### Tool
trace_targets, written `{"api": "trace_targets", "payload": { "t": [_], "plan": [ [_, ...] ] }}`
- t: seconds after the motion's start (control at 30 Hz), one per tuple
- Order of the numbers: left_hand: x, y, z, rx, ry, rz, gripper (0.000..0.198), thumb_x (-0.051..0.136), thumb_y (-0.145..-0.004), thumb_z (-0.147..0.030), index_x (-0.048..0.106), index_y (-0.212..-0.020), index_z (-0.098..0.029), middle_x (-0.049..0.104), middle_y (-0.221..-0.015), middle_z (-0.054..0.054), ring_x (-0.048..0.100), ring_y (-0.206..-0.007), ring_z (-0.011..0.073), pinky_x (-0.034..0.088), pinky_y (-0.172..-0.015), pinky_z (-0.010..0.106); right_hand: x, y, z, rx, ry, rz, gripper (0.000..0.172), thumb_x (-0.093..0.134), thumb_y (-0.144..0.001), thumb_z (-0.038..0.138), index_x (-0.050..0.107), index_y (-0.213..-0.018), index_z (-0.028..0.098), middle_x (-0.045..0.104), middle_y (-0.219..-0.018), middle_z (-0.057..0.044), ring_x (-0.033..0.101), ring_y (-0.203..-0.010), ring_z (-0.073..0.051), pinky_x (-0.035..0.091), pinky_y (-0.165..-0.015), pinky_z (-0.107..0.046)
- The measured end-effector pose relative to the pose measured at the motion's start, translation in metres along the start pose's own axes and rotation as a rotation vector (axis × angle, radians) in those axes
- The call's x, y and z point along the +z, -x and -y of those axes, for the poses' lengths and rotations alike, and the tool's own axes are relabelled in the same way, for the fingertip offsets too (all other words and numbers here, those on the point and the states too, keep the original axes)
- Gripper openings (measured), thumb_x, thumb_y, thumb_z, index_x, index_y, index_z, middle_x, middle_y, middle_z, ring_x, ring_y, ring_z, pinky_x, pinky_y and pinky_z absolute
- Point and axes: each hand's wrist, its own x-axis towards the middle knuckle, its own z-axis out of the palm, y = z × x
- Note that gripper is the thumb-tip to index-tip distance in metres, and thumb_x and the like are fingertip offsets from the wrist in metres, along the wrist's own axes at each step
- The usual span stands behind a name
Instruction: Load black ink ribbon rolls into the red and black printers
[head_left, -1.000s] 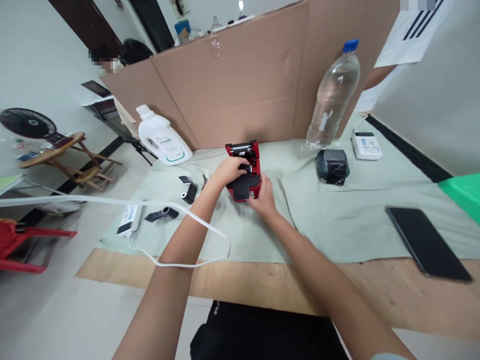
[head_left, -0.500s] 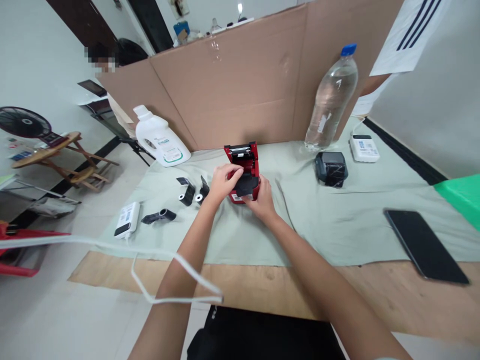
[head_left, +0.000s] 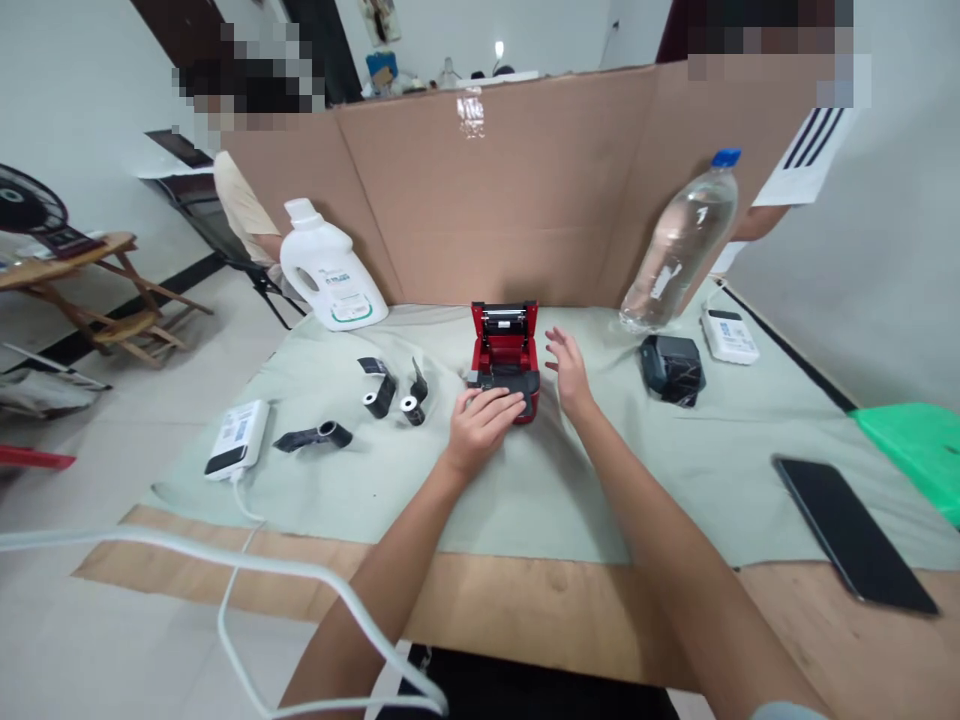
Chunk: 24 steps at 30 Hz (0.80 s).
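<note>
A small red and black printer (head_left: 507, 352) stands on the cloth in front of me, its lid tipped up and back. My left hand (head_left: 482, 425) lies across the printer's black front part with fingers stretched and flat, covering some of it. To the printer's right, my right hand (head_left: 570, 372) is apart from it, fingers spread and holding nothing. Left of the printer are a small black roll with a white core (head_left: 412, 405), a second such roll (head_left: 379, 398) and a black roll (head_left: 334, 434) lying on its side with a loose tail.
Behind the printer rises a cardboard panel (head_left: 495, 200), with a white jug (head_left: 330, 275) and a water bottle (head_left: 682, 245) before it. Rightward sit a dark boxy device (head_left: 671, 370) and a phone (head_left: 855, 530). A white cable (head_left: 300, 570) crosses near my left forearm. Two people are behind the panel.
My right hand has come off the printer's side and opened to its right. My left hand has moved from inside the printer to its front, fingers now flat. The view has shifted slightly.
</note>
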Motion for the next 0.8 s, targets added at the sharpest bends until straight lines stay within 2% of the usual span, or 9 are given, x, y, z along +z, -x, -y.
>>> {"api": "trace_targets", "payload": {
  "t": [0.1, 0.17, 0.27, 0.4, 0.47, 0.53, 0.63, 0.7, 0.8],
  "plan": [
    [0.0, 0.001, -0.003, 0.0, -0.013, -0.009, 0.032, 0.047, -0.105, -0.023, 0.074, -0.12, -0.032, 0.078, -0.12, 0.003, 0.071, -0.117, 0.0184, 0.044, -0.108, 0.043, 0.024, -0.037, 0.016, -0.038, -0.019, 0.077, 0.058, 0.054, -0.085, 0.067, 0.06, -0.125, 0.025, 0.067, -0.132, -0.01, 0.062, -0.12, -0.028, 0.055, -0.096, -0.046],
    [-0.001, 0.002, -0.003, 0.003, -0.014, -0.027, 0.032, 0.047, -0.105, -0.022, 0.073, -0.121, -0.032, 0.078, -0.12, 0.002, 0.071, -0.117, 0.0179, 0.043, -0.109, 0.043, 0.034, -0.041, 0.024, -0.068, -0.042, 0.064, 0.053, 0.055, -0.084, 0.069, 0.062, -0.112, 0.024, 0.07, -0.116, -0.007, 0.064, -0.112, -0.026, 0.054, -0.096, -0.044],
    [-0.003, 0.005, -0.002, 0.0, 0.002, -0.067, 0.032, 0.049, -0.104, -0.019, 0.072, -0.121, -0.033, 0.079, -0.119, 0.001, 0.071, -0.117, 0.0174, 0.043, -0.11, 0.043, 0.029, -0.021, 0.025, -0.13, -0.002, 0.01, 0.034, 0.057, -0.085, 0.057, 0.065, -0.092, 0.025, 0.068, -0.106, -0.005, 0.062, -0.111, -0.026, 0.052, -0.101, -0.045],
    [-0.003, 0.007, -0.001, -0.01, -0.003, -0.056, 0.033, 0.049, -0.104, -0.02, 0.071, -0.123, -0.034, 0.079, -0.119, 0.001, 0.071, -0.118, 0.0178, 0.043, -0.11, 0.043, 0.01, 0.012, 0.014, -0.177, 0.082, -0.003, 0.017, 0.058, -0.079, 0.036, 0.068, -0.083, 0.024, 0.059, -0.123, -0.01, 0.05, -0.134, -0.03, 0.042, -0.113, -0.051],
    [-0.001, 0.007, -0.001, -0.008, -0.02, -0.064, 0.032, 0.049, -0.104, -0.022, 0.071, -0.122, -0.035, 0.079, -0.12, 0.001, 0.071, -0.118, 0.0187, 0.043, -0.11, 0.043, 0.008, 0.018, 0.01, -0.158, 0.061, 0.013, 0.017, 0.056, -0.076, 0.031, 0.068, -0.086, 0.024, 0.058, -0.126, -0.01, 0.048, -0.137, -0.031, 0.042, -0.114, -0.052],
    [0.001, 0.007, 0.0, -0.048, -0.035, -0.103, 0.03, 0.052, -0.103, -0.026, 0.069, -0.127, -0.034, 0.077, -0.124, 0.003, 0.069, -0.119, 0.0209, 0.043, -0.11, 0.044, 0.011, 0.02, 0.009, -0.125, 0.012, 0.043, 0.028, 0.054, -0.074, 0.028, 0.065, -0.099, 0.025, 0.058, -0.129, -0.009, 0.051, -0.135, -0.03, 0.045, -0.111, -0.051],
    [0.003, 0.005, 0.005, -0.221, -0.04, -0.157, 0.046, 0.056, -0.101, -0.04, 0.056, -0.145, -0.026, 0.069, -0.138, 0.013, 0.061, -0.131, 0.0279, 0.042, -0.111, 0.046, 0.017, 0.024, 0.012, -0.029, -0.079, 0.068, 0.049, 0.054, -0.074, 0.028, 0.057, -0.123, 0.028, 0.057, -0.139, -0.008, 0.056, -0.129, -0.028, 0.049, -0.107, -0.049],
    [0.004, 0.004, 0.01, -0.332, -0.028, -0.139, 0.062, 0.051, -0.101, -0.05, 0.044, -0.154, -0.019, 0.063, -0.144, 0.018, 0.054, -0.138, 0.0319, 0.04, -0.112, 0.048, 0.02, 0.028, 0.016, 0.023, -0.132, 0.059, 0.058, 0.054, -0.074, 0.027, 0.051, -0.131, 0.028, 0.054, -0.146, -0.008, 0.056, -0.131, -0.026, 0.048, -0.11, -0.048],
    [0.005, 0.002, 0.018, -0.39, -0.011, -0.077, 0.065, 0.042, -0.102, -0.054, 0.041, -0.155, -0.017, 0.062, -0.143, 0.018, 0.054, -0.137, 0.0327, 0.039, -0.112, 0.048, 0.022, 0.033, 0.021, 0.03, -0.184, 0.04, 0.061, 0.055, -0.073, 0.025, 0.05, -0.134, 0.028, 0.052, -0.149, -0.007, 0.053, -0.134, -0.024, 0.044, -0.114, -0.045]
  ]
}}
